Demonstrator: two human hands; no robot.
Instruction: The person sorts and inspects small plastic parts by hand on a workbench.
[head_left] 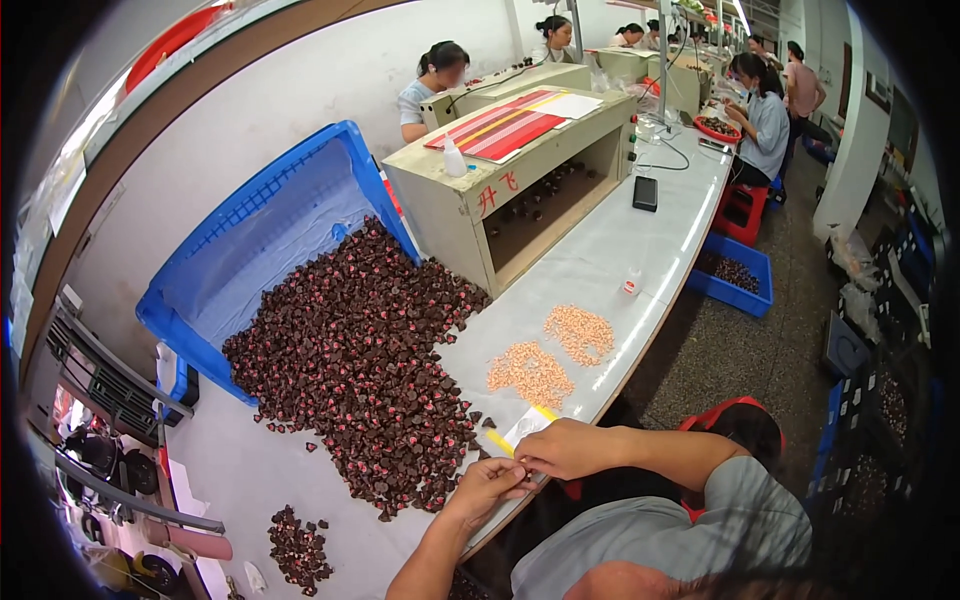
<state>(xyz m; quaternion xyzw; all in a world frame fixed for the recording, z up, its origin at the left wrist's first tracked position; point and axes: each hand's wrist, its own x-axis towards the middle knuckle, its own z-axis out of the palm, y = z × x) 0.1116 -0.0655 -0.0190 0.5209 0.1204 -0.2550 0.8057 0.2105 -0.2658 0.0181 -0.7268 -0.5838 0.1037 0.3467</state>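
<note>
On white bench, left to right: blue crate (262,236), tipped; dark brown-and-pink small parts (360,360), heaped; left hand (487,487), pinching shut on clear yellow-edged strip (520,428) at bench edge; right hand (563,447), fingertips clasping same strip; two orange bead piles (552,352), just beyond. Likely risk: sleeve sweep scattering loose beads; strip slipping floorward.

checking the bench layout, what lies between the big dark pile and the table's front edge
In the head view, two small heaps of pale orange pieces lie on the white table between the dark brown pile and its front edge.
</note>
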